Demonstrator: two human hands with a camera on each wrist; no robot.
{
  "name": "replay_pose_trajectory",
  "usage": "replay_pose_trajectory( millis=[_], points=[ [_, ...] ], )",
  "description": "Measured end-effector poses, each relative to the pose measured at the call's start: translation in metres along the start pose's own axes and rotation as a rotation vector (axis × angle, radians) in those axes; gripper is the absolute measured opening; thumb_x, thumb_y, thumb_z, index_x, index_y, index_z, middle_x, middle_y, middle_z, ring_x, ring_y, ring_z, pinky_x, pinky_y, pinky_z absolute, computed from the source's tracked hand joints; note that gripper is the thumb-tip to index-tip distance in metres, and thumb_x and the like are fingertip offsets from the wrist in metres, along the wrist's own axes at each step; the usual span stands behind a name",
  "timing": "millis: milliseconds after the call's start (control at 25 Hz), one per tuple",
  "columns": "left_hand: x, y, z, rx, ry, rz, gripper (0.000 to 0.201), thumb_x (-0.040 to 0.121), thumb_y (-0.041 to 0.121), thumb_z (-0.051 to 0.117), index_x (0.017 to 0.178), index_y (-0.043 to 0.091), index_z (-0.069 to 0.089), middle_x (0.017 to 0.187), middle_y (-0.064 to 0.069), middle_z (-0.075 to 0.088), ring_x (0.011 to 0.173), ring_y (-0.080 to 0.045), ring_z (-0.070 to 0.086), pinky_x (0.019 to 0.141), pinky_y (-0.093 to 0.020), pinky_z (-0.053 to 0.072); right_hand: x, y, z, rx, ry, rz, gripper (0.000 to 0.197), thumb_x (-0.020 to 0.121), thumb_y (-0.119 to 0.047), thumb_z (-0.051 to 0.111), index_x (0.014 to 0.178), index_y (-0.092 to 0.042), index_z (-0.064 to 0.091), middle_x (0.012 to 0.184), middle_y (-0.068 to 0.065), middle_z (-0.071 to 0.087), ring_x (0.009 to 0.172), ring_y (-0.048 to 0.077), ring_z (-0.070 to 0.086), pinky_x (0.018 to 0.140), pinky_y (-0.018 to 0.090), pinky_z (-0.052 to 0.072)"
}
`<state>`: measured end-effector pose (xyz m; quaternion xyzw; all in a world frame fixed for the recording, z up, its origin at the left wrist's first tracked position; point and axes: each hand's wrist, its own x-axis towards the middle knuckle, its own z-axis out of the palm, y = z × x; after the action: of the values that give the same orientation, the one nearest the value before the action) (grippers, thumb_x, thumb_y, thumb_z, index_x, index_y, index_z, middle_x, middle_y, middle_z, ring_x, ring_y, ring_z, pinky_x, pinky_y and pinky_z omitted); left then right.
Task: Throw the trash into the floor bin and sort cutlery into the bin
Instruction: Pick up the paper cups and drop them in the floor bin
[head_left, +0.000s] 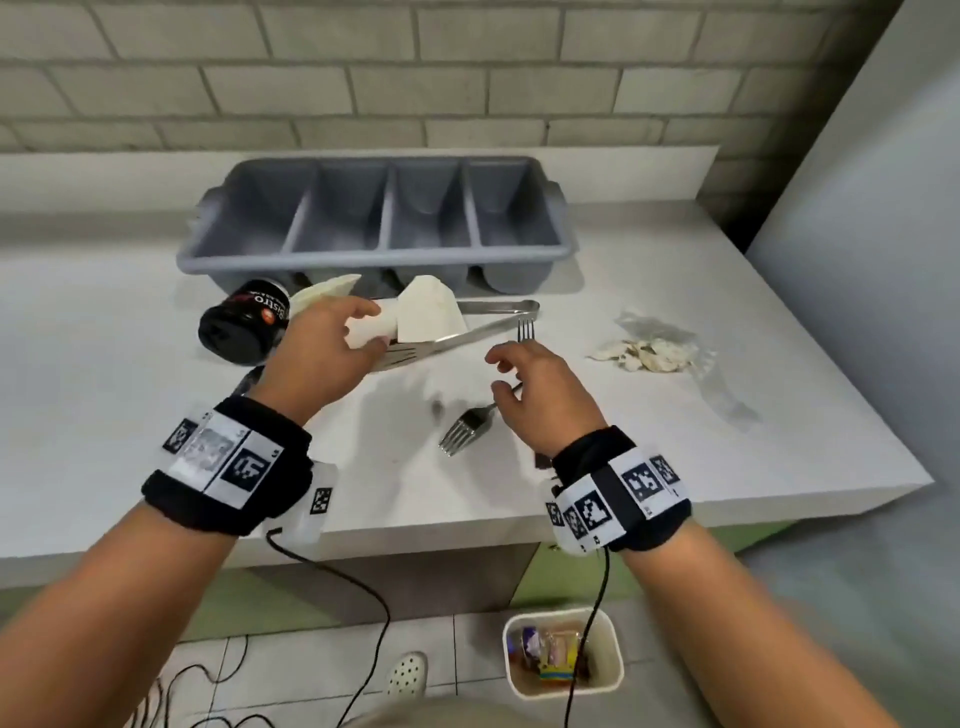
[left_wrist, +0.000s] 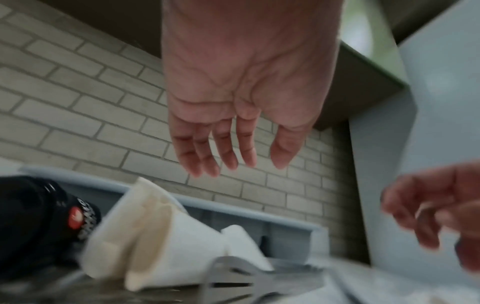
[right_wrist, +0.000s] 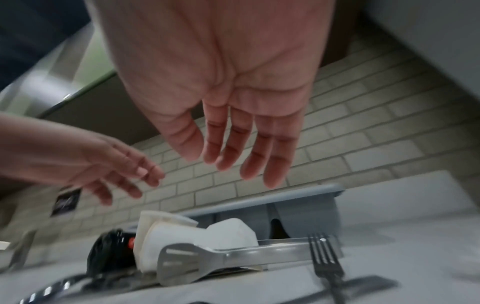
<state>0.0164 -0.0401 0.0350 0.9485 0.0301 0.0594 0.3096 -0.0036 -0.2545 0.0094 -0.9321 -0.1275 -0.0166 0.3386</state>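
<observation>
Trash and cutlery still lay all over the table (head_left: 156, 322), so the job looked barely started! The grey cutlery bin (head_left: 384, 249) stood at the back with every one of its four compartments bare, as far as the head view showed. Just in front of it lay a crumpled white paper cup (head_left: 358, 327) and a folded white paper piece (head_left: 428, 312), resting on metal tongs (head_left: 467, 335); a black can (head_left: 244, 325) lay on its side to their left. Two forks waited: one near fork (head_left: 465, 428) by the right wrist, one far fork (head_left: 525, 328) beside the tongs. A torn clear wrapper (head_left: 649, 353) sat well apart on the right.

The left hand (head_left: 322, 358) hovered over the cup, fingers loose and straight, gripping nothing. The right hand (head_left: 540, 395) hung above the near fork, fingers relaxed, likewise holding nothing. Down on the floor, the small white floor bin (head_left: 563, 621) already held some colourful wrappers. My read: all table trash and every utensil remained to go.
</observation>
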Motion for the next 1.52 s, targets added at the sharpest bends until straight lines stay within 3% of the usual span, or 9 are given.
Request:
replay_pose_trajectory(
  millis=[80,200,400,640,800,1040,1360,1440,1520],
  points=[
    [0.025,-0.02,-0.007,0.198,0.033,0.085,0.047,0.08,0.026,0.066,0.125,0.015,0.056,0.132,-0.012,0.049,0.117,-0.031,0.05,0.101,-0.04,0.041,0.032,-0.014,0.013,-0.186,-0.102,-0.024,0.037,0.088,-0.01,0.05,0.124,-0.013,0.052,0.126,0.01,0.051,0.117,0.027,0.047,0.098,0.038,0.046],
    [0.057,-0.039,-0.016,0.436,0.028,0.195,0.056,0.077,0.034,0.067,0.129,0.019,0.052,0.139,-0.009,0.043,0.127,-0.031,0.043,0.105,-0.047,0.035,0.083,-0.027,0.033,-0.314,-0.161,-0.015,0.044,0.087,-0.008,0.049,0.13,-0.017,0.046,0.136,0.008,0.044,0.125,0.03,0.039,0.104,0.043,0.041],
    [0.09,-0.048,-0.007,0.555,-0.29,0.443,0.055,0.083,0.031,0.061,0.134,0.017,0.046,0.139,-0.006,0.042,0.121,-0.028,0.052,0.101,-0.042,0.043,0.148,-0.033,0.055,-0.559,-0.267,-0.048,0.057,0.089,-0.008,0.051,0.141,-0.02,0.032,0.148,0.003,0.032,0.13,0.031,0.033,0.106,0.044,0.039],
    [0.116,-0.056,0.01,0.672,-0.471,0.461,0.071,0.074,0.039,0.063,0.137,0.017,0.037,0.129,-0.008,0.055,0.116,-0.028,0.057,0.094,-0.038,0.048,0.175,-0.04,0.073,-0.887,-0.319,-0.114,0.052,0.091,-0.011,0.046,0.139,-0.028,0.034,0.148,0.001,0.025,0.132,0.032,0.03,0.097,0.047,0.045],
    [0.118,-0.061,0.016,0.699,-0.458,0.506,0.068,0.07,0.046,0.065,0.128,0.017,0.041,0.119,-0.008,0.061,0.105,-0.03,0.063,0.088,-0.038,0.051,0.178,-0.041,0.078,-0.952,-0.241,-0.145,0.034,0.092,-0.015,0.045,0.125,-0.019,0.049,0.145,0.006,0.028,0.129,0.033,0.032,0.096,0.044,0.043],
    [0.111,-0.045,-0.012,0.514,-0.39,0.454,0.07,0.071,0.029,0.065,0.135,0.023,0.036,0.123,-0.007,0.059,0.107,-0.031,0.06,0.082,-0.038,0.051,0.155,-0.046,0.04,-0.839,-0.215,-0.039,0.032,0.093,-0.004,0.039,0.122,-0.011,0.049,0.13,0.011,0.047,0.121,0.033,0.043,0.094,0.043,0.044],
    [0.043,0.018,-0.016,-0.172,-0.255,0.388,0.079,0.072,0.028,0.071,0.141,0.024,0.033,0.134,-0.004,0.054,0.12,-0.024,0.05,0.089,-0.024,0.038,0.031,-0.014,-0.014,-0.308,0.366,0.131,0.021,0.091,-0.008,0.047,0.11,0.0,0.053,0.101,0.02,0.062,0.089,0.035,0.056,0.07,0.036,0.043],
    [0.01,0.032,0.001,-0.338,-0.273,0.363,0.08,0.068,0.033,0.069,0.141,0.024,0.035,0.129,0.0,0.057,0.113,-0.017,0.053,0.08,-0.015,0.037,-0.015,-0.001,-0.015,0.02,0.557,0.222,0.023,0.09,-0.012,0.05,0.11,-0.001,0.053,0.089,0.011,0.06,0.076,0.026,0.056,0.064,0.026,0.041],
    [-0.031,0.045,0.027,-0.482,-0.348,0.34,0.084,0.063,0.042,0.065,0.14,0.027,0.034,0.12,0.008,0.056,0.104,-0.006,0.052,0.074,-0.005,0.041,-0.064,0.019,-0.012,0.276,0.71,0.311,0.026,0.085,-0.02,0.05,0.107,-0.008,0.05,0.085,0.0,0.057,0.071,0.002,0.058,0.061,0.016,0.045]
  ],
)
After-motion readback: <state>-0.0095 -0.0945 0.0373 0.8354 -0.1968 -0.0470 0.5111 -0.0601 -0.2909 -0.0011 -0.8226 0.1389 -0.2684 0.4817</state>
